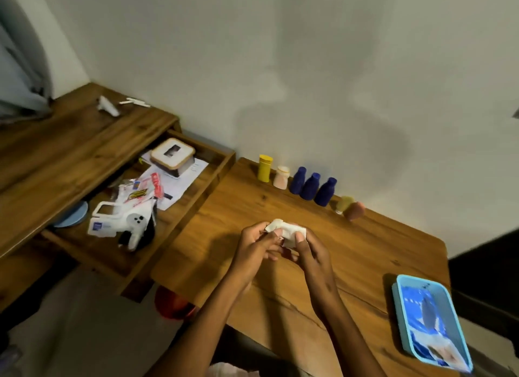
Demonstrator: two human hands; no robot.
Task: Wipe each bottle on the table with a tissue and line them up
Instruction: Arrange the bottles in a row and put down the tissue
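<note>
Both my hands hold a crumpled white tissue [286, 230] above the middle of the wooden table [365, 253]. My left hand [257, 246] pinches its left end and my right hand [311, 253] grips its right side. Along the wall stands a row of bottles: a yellow bottle [264, 168], a small pink-white bottle [281, 177], three dark blue bottles [311, 186], then a small olive bottle [344, 204] and a brownish bottle [354, 210]. Whether a bottle sits inside the tissue is hidden.
A light blue tray [404, 320] with a tissue pack lies at the table's right front. An open drawer [196, 196] on the left holds papers, a white controller and a tin. A red object [172, 303] sits on the floor under the table edge.
</note>
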